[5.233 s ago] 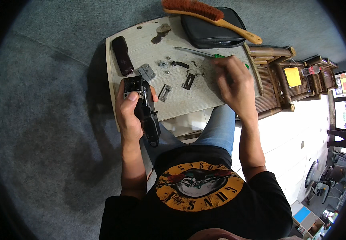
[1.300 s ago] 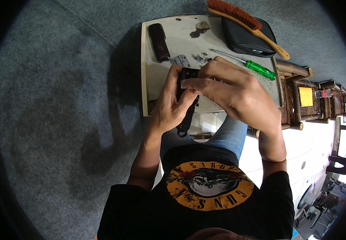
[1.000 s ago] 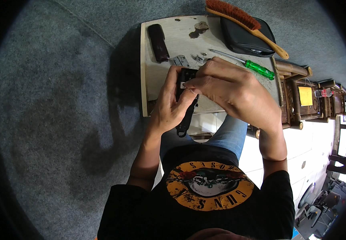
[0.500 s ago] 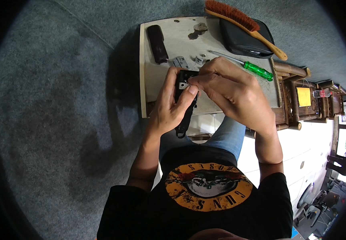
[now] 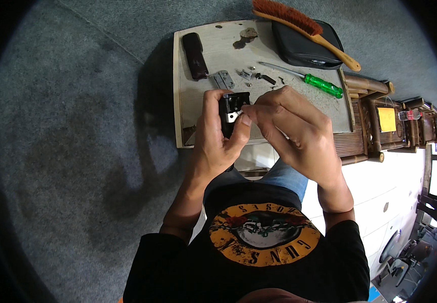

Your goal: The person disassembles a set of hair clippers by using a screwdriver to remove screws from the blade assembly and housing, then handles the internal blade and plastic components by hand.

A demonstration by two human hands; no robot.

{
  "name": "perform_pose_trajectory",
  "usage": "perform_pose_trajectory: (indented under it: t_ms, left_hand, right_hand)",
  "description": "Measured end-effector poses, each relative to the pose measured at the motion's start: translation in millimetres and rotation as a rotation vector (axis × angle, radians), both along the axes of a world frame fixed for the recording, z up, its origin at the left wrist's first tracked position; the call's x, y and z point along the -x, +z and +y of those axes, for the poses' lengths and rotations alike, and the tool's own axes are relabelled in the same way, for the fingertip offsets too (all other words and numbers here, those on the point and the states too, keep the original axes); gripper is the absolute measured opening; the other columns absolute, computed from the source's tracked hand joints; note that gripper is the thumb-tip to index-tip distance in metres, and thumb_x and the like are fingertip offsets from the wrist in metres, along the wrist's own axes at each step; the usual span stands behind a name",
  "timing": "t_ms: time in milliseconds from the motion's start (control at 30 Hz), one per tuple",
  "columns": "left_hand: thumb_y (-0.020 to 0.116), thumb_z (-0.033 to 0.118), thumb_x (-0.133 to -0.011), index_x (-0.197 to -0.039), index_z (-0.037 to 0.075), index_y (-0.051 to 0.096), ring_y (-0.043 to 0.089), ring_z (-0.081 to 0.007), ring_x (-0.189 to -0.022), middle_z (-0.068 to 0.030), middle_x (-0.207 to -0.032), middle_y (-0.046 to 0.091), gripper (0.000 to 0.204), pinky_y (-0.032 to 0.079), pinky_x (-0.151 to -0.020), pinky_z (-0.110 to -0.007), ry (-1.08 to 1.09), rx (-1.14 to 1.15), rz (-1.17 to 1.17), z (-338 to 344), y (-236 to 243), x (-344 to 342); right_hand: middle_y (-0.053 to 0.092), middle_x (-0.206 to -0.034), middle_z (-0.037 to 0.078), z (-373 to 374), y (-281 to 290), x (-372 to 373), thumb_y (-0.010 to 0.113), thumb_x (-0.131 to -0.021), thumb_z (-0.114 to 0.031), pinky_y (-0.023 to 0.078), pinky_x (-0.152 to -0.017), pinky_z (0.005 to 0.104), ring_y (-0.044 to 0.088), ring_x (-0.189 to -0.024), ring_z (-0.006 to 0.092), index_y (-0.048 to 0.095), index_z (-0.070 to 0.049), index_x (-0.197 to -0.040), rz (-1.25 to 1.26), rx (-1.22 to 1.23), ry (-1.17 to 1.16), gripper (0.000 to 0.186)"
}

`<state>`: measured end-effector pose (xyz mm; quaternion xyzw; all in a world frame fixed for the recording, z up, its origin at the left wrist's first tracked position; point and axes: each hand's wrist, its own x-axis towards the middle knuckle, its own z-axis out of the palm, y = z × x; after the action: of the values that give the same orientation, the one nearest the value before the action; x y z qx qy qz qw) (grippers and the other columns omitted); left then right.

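Note:
My left hand (image 5: 215, 129) is wrapped round an opened hair clipper body (image 5: 227, 104), black, with inner parts and a small silver metal plate (image 5: 232, 116) showing at its top. My left thumb presses beside that plate. From the right, my right hand (image 5: 299, 126) reaches in with thumb and forefinger pinched at the plate's edge; anything between those fingertips is too small to make out. Just beyond the clipper, a grey metal clipper blade (image 5: 224, 79), a small metal part (image 5: 245, 74), a black curved piece (image 5: 265, 79) and tiny screws lie on the small table (image 5: 193, 101).
A dark brown clipper cover (image 5: 195, 56) lies at the table's left. Farther right are a green-handled screwdriver (image 5: 323, 86), a black zip case (image 5: 299, 43) and a red-bristled brush (image 5: 292, 19) across it. Bamboo furniture (image 5: 362, 121) with a yellow paper (image 5: 386, 119) and a bottle (image 5: 409, 115) stands right.
The clipper's top has tipped so its inside shows more. My right hand has moved slightly down, uncovering the black curved piece on the table. Both hands keep their hold.

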<state>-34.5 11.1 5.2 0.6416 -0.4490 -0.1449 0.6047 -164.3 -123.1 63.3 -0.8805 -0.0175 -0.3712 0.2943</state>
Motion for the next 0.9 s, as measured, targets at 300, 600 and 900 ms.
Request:
perform_pose_trajectory:
  t_ms: [300, 600, 900]
  left_hand:
    - [0.071, 0.013, -0.093, -0.129, -0.003, 0.046, 0.067, -0.0265, -0.087, -0.0165, -0.102, 0.062, 0.047, 0.055, -0.075, -0.040, 0.064, 0.027, -0.241, 9.1, -1.7, 10.0]
    - [0.070, 0.022, -0.096, -0.129, -0.003, 0.049, 0.064, -0.0188, -0.091, -0.0132, -0.105, 0.063, 0.047, 0.054, -0.080, -0.035, 0.079, 0.109, -0.338, 8.6, -1.4, 14.4]
    - [0.071, 0.013, -0.093, -0.126, -0.005, 0.044, 0.063, -0.0196, -0.081, -0.0144, -0.099, 0.060, 0.046, 0.053, -0.069, -0.034, 0.004, 0.225, -0.369, 9.0, 3.0, 13.8]
  right_hand:
    - [0.064, -0.097, 0.012, 15.6, -0.4, 18.3, 0.077, -0.081, 0.007, 0.057, -0.072, 0.0370, 0.068, -0.087, 0.0267, 0.075, 0.005, -0.103, 0.023, -0.129, -0.016, 0.023]
    - [0.069, -0.097, 0.012, 22.6, 1.3, 24.2, 0.074, -0.085, 0.014, 0.057, -0.073, 0.0324, 0.071, -0.087, 0.0214, 0.078, 0.004, -0.104, 0.030, -0.217, -0.037, 0.022]
    - [0.072, -0.096, 0.011, 17.1, 1.8, 30.9, 0.079, -0.088, 0.002, 0.061, -0.072, 0.0332, 0.075, -0.087, 0.0228, 0.078, 0.001, -0.104, 0.060, -0.309, 0.021, 0.016]
